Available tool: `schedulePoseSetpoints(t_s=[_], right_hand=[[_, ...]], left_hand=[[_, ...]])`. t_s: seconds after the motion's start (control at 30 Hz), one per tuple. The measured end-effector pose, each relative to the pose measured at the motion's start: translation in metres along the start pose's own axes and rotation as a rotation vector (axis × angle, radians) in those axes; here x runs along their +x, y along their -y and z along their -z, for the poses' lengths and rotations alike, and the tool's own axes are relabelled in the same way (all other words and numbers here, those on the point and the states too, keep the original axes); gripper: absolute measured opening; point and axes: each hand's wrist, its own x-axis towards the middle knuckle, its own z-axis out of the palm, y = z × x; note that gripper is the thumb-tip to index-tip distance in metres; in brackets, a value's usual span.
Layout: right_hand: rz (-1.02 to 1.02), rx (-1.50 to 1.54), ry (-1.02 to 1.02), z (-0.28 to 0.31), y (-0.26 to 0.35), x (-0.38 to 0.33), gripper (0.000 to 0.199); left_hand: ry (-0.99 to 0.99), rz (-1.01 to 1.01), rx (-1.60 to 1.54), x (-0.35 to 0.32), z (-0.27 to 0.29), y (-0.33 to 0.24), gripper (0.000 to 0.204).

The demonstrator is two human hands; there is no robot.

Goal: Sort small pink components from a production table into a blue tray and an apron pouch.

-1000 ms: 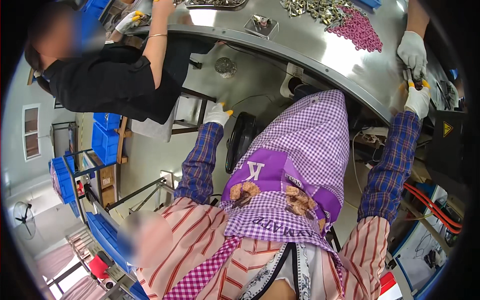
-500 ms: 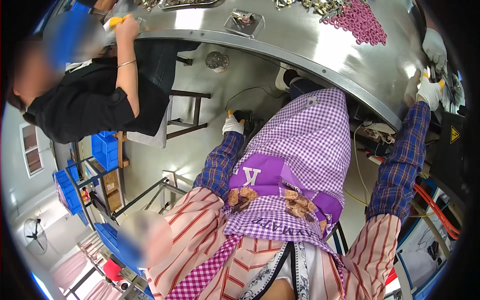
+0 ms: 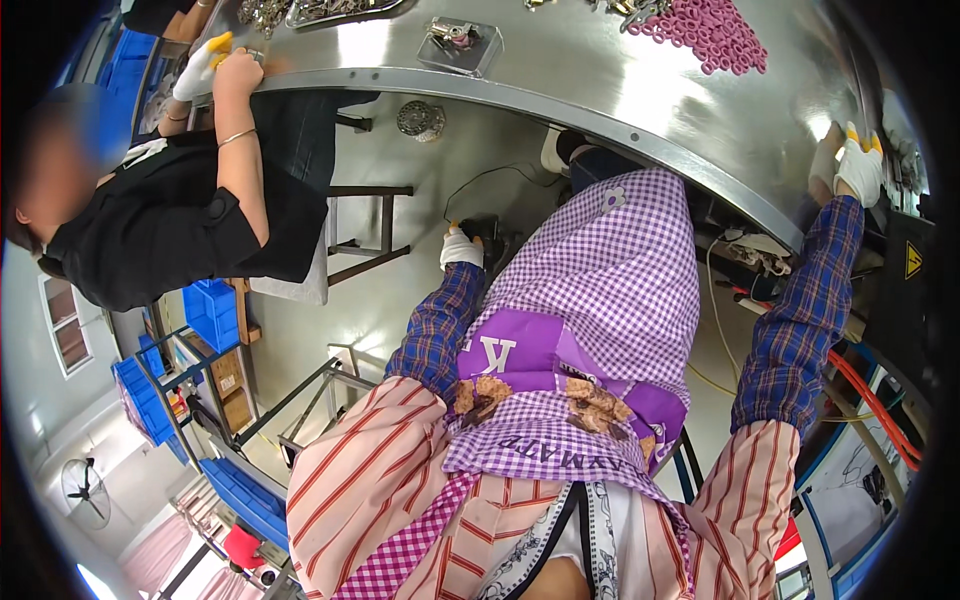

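Left hand [image 3: 461,247] hangs below the steel surface [image 3: 600,90] by a dark object, its grip unclear, while the right hand [image 3: 858,165] lies flat on the rim, holding nothing, seemingly for support

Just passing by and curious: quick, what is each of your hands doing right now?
Left hand: gloved, down beside the purple checked apron, grip cannot be told.
Right hand: gloved, resting at the steel table edge, grip unclear.

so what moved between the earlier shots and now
The left hand dropped from beside the table edge to hang low by the purple checked apron, holding nothing visible. The right hand stayed gloved at the steel table rim on the right. The pile of pink rings lies as before; the seated co-worker keeps working at the table.
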Motion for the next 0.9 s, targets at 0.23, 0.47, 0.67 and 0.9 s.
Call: schedulePoseSetpoints(t_s=[0.23, 0.47, 0.67, 0.9], right_hand=[[-0.001, 0.099, 0.037, 0.01, 0.003, -0.004, 0.061], [0.02, 0.241, -0.005, 0.014, -0.008, -0.006, 0.055], [0.326, 0.633, 0.338, 0.051, 0.058, -0.126, 0.039], [0.773, 0.446, 0.214, 0.085, 0.11, -0.194, 0.026]], left_hand=[[-0.033, 0.024, -0.027, 0.002, -0.004, 0.001, 0.066], [-0.081, -0.072, -0.108, 0.008, -0.009, 0.017, 0.066], [-0.048, -0.039, -0.124, -0.014, 0.024, -0.005, 0.073], [-0.153, -0.2, -0.211, -0.012, 0.063, -0.017, 0.064]])
